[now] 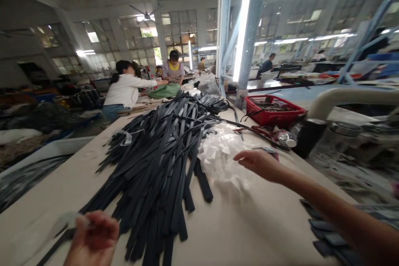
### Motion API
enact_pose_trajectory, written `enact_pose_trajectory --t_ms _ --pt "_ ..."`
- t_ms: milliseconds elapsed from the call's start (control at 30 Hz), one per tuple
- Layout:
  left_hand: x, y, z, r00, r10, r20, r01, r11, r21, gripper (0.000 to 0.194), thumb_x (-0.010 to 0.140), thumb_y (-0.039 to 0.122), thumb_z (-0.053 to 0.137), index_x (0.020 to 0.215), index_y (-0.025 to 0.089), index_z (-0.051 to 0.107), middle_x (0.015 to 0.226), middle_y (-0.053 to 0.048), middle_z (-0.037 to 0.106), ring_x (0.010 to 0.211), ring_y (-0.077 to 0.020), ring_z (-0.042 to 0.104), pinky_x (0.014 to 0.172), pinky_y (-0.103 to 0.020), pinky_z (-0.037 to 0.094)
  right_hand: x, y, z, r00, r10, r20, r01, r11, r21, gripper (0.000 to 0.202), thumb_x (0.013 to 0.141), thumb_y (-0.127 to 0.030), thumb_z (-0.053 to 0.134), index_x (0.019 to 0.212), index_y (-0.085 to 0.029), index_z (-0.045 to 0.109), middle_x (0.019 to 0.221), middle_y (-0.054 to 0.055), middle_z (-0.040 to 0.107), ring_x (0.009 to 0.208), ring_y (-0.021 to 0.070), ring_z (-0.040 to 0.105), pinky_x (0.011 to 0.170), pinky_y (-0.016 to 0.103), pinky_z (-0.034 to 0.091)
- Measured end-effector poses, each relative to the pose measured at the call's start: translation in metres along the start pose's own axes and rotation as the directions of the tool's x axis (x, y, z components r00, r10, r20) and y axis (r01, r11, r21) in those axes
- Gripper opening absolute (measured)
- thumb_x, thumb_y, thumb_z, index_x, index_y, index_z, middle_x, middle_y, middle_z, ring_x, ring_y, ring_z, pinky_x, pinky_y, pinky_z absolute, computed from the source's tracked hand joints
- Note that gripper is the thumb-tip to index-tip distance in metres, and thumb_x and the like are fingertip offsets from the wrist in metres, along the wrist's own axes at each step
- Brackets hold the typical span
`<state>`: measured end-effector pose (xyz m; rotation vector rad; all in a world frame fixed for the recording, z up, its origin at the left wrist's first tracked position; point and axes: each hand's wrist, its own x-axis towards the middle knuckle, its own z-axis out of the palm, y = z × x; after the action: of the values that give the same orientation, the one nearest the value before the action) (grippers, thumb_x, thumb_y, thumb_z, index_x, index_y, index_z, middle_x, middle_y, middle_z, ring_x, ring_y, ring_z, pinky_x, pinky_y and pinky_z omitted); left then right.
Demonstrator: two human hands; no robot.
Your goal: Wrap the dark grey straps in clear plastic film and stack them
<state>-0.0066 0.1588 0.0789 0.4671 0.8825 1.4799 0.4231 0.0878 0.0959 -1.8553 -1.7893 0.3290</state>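
My left hand (95,237) is low at the left, blurred, with its fingers loosely curled and apart from the thumb; nothing shows gripped in it. Beside its thumb lies a thin translucent plastic piece (64,221), and whether they touch is unclear. A large heap of dark flat straps (158,162) spreads across the middle of the table (237,224), right of that hand. My right hand (258,165) reaches in from the right with its fingers stretched out. It is over or just beside a crumpled clear plastic bag (222,153) and appears to hold nothing.
A red basket (271,112) of dark strips stands at the table's right edge, near a clear bottle (286,138) and a glass jar (335,141). More dark strips (330,232) lie at lower right. Two people work around green cloth (166,90) at the far end.
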Motion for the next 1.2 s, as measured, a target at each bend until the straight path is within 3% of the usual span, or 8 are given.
enact_pose_trajectory --t_ms 100,200,367,600,733,833,933,1200 --pt "0.004 -0.016 -0.005 0.974 -0.178 -0.139 0.136 0.955 -0.265 0.036 0.094 0.034 0.053 0.063 0.017 0.06 0.057 0.005 0.062 0.05 -0.0078 0.061 0.05 -0.018 0.056 0.009 -0.032 0.049 0.981 -0.178 0.081 0.186 0.978 -0.093 0.024 0.091 -0.013 0.055 0.104 -0.022 0.072 0.108 0.005 0.073 0.088 0.0209 0.07 0.078 0.031 0.053" --pt "-0.001 -0.029 -0.002 0.948 -0.281 -0.146 0.216 0.911 -0.352 0.046 0.1 0.022 0.032 0.069 0.016 0.064 0.061 0.001 0.067 0.054 -0.0103 0.066 0.051 -0.021 0.058 0.028 -0.058 0.095 0.931 -0.335 0.145 0.357 0.92 -0.162 0.03 0.093 -0.011 0.051 0.112 -0.026 0.068 0.126 0.003 0.065 0.108 0.0212 0.065 0.092 0.033 0.049" --pt "-0.017 -0.03 -0.004 0.935 -0.308 -0.173 0.213 0.881 -0.422 0.042 0.1 0.019 0.037 0.071 0.015 0.067 0.069 -0.002 0.073 0.062 -0.0124 0.07 0.056 -0.022 0.06 0.071 -0.069 0.143 0.871 -0.459 0.174 0.49 0.831 -0.264 0.024 0.088 -0.003 0.053 0.099 -0.016 0.071 0.117 0.014 0.068 0.114 0.0292 0.06 0.107 0.049 0.036" --pt "-0.02 -0.031 -0.018 0.929 -0.324 -0.178 0.204 0.851 -0.483 0.029 0.096 0.018 0.048 0.079 0.016 0.07 0.074 -0.003 0.074 0.065 -0.0124 0.071 0.059 -0.022 0.059 0.087 -0.066 0.142 0.815 -0.567 0.121 0.579 0.79 -0.198 0.025 0.094 -0.01 0.046 0.099 -0.021 0.068 0.101 0.006 0.073 0.097 0.0229 0.067 0.105 0.048 0.036" --pt "-0.018 -0.041 -0.021 0.935 -0.3 -0.188 0.179 0.858 -0.481 0.021 0.094 0.017 0.053 0.083 0.016 0.07 0.077 -0.004 0.075 0.066 -0.0136 0.071 0.057 -0.024 0.06 0.063 -0.111 0.13 0.811 -0.576 0.106 0.584 0.808 -0.08 0.026 0.101 -0.027 0.04 0.09 -0.02 0.063 0.08 0.003 0.069 0.076 0.017 0.065 0.076 0.03 0.046" --pt "-0.016 -0.046 -0.018 0.932 -0.284 -0.227 0.143 0.861 -0.488 0.017 0.093 0.016 0.055 0.084 0.016 0.069 0.077 -0.004 0.075 0.065 -0.0128 0.071 0.057 -0.022 0.059 0.041 -0.156 0.13 0.801 -0.577 0.159 0.583 0.813 0.009 0.038 0.103 -0.033 0.037 0.07 -0.02 0.052 0.06 -0.002 0.055 0.055 0.0128 0.053 0.055 0.025 0.034" --pt "-0.015 -0.047 -0.014 0.931 -0.245 -0.271 0.093 0.875 -0.475 0.015 0.093 0.015 0.055 0.085 0.016 0.068 0.076 -0.003 0.074 0.064 -0.0123 0.07 0.055 -0.021 0.058 0.029 -0.182 0.137 0.778 -0.598 0.194 0.604 0.796 0.031 0.039 0.102 -0.033 0.038 0.066 -0.02 0.046 0.056 -0.004 0.05 0.051 0.0111 0.048 0.054 0.026 0.028" --pt "-0.019 -0.05 -0.016 0.943 -0.24 -0.229 0.115 0.883 -0.454 0.016 0.093 0.013 0.054 0.086 0.015 0.068 0.078 -0.004 0.075 0.063 -0.0128 0.07 0.053 -0.023 0.059 0.031 -0.2 0.16 0.782 -0.562 0.271 0.587 0.809 -0.017 0.035 0.099 -0.028 0.041 0.065 -0.019 0.047 0.058 -0.002 0.055 0.053 0.0112 0.053 0.054 0.027 0.025"
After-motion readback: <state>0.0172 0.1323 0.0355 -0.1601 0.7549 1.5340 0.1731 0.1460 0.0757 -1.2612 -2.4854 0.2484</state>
